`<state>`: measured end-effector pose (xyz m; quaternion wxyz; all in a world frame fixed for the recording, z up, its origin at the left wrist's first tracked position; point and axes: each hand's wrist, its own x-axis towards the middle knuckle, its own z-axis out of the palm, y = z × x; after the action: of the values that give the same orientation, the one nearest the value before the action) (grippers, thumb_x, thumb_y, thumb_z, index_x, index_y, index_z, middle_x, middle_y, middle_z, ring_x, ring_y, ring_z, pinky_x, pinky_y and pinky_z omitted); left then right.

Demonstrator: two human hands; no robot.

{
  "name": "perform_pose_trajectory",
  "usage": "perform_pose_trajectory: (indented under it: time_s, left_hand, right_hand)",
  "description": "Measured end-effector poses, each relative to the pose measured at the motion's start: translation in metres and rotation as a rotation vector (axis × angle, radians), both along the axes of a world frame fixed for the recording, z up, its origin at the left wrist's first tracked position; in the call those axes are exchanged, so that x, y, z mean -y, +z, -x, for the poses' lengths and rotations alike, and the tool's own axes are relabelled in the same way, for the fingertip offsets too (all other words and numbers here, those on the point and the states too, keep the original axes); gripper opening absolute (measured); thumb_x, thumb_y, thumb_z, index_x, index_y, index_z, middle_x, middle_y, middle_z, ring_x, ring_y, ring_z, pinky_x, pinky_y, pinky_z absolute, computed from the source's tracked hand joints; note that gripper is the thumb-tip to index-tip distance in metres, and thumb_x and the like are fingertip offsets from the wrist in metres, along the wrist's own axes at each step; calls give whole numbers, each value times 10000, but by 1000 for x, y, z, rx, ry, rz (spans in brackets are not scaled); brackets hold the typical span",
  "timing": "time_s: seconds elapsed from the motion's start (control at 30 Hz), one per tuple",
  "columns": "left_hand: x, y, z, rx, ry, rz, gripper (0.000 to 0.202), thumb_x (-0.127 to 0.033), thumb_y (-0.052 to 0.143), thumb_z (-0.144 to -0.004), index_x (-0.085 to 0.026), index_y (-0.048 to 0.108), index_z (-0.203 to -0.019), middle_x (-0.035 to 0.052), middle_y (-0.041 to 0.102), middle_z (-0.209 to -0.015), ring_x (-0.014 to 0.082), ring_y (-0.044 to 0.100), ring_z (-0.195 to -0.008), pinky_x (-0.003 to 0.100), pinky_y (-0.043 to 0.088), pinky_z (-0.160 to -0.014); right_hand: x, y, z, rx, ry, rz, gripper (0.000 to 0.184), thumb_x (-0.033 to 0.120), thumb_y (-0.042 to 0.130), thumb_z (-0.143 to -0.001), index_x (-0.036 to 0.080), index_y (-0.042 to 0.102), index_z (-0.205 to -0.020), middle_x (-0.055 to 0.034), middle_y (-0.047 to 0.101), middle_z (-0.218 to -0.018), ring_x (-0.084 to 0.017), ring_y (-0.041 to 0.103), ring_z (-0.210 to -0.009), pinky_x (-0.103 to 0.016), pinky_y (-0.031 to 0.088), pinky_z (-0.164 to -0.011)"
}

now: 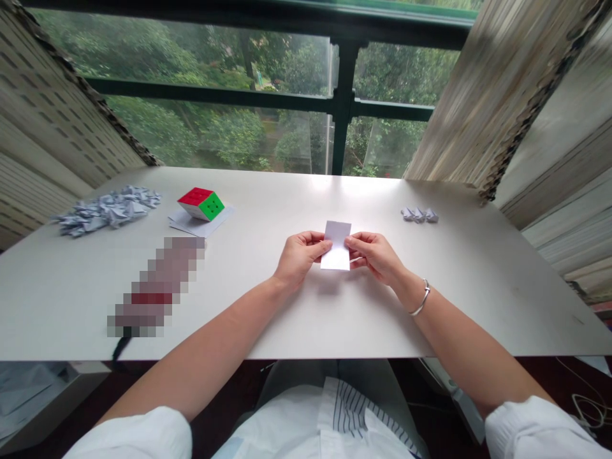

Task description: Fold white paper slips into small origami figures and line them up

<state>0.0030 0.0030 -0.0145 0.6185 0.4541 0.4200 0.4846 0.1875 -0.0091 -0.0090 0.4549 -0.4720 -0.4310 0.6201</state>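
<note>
A small rectangle of white paper (336, 245) stands nearly upright at the middle of the white table (459, 287), its lower end close to the tabletop. My left hand (301, 256) pinches its left edge between thumb and fingers. My right hand (371, 256) grips the right edge the same way, and a thin white sliver shows under its fingers. A silver bangle (421, 298) circles my right wrist.
A heap of pale blue folded paper pieces (108, 210) lies at the far left, near a red-and-green puzzle cube (201, 204) on white paper sheets (198, 224). Several similar folded pieces (419, 215) sit at the far right. A pixelated object (157, 287) lies left of my arms.
</note>
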Motion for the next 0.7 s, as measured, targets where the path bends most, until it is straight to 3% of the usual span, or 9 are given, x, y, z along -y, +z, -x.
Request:
perform_pose_trajectory:
  time_s: [0.17,0.43,0.7]
  left_hand:
    - [-2,-1,1,-10,57,-42,324,-339,859,-614,-143,717,-830,57,728,-785,158,644,-668,293,522,-649]
    - [1,2,4,64,-215,154,382,-357,865,-622,-123,736,-894,122,740,-884,213,687,-760,344,549,-722]
    - [6,4,4,33,-249,190,229,-257,851,-622,-129,710,-749,80,708,-711,207,663,-634,330,527,-618]
  right_hand:
    - [1,-1,1,18,94,60,372,459,850,-647,143,677,-739,-44,669,-647,-116,612,-546,-232,544,-499]
    - [4,4,3,87,192,58,318,390,854,-622,141,661,-663,-2,617,-546,-90,560,-479,-215,501,-483]
    - [10,7,10,174,292,1,254,371,794,-688,143,682,-672,11,608,-551,-87,569,-510,-207,508,-512]
